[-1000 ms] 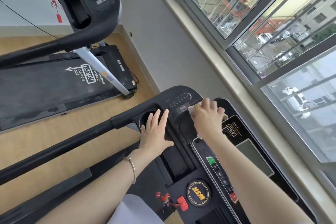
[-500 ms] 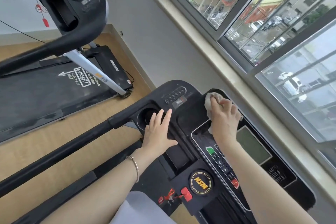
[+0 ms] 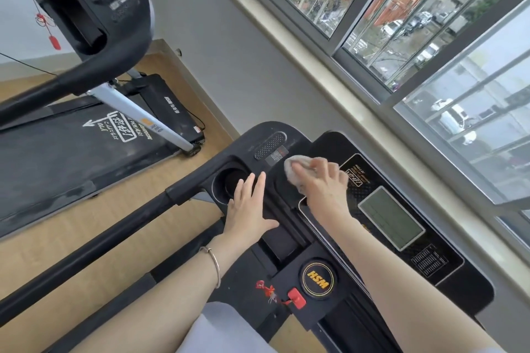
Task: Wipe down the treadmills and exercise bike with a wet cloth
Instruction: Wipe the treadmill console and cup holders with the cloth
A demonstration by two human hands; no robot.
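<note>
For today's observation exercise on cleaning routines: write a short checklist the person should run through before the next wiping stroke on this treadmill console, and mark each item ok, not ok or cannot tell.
1. Cloth is under the right hand and on the console: ok.
2. Left hand rests flat beside the cup holder, clear of the cloth's path: ok.
3. Cloth is wet enough: cannot tell.
4. Display screen is dark, machine appears off: ok.
5. Red safety key is in place on the console: ok.
6. Display screen already wiped: cannot tell.

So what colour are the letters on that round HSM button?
Yellow letters on a black round badge with a gold ring, seen clearly in the head view.
</note>
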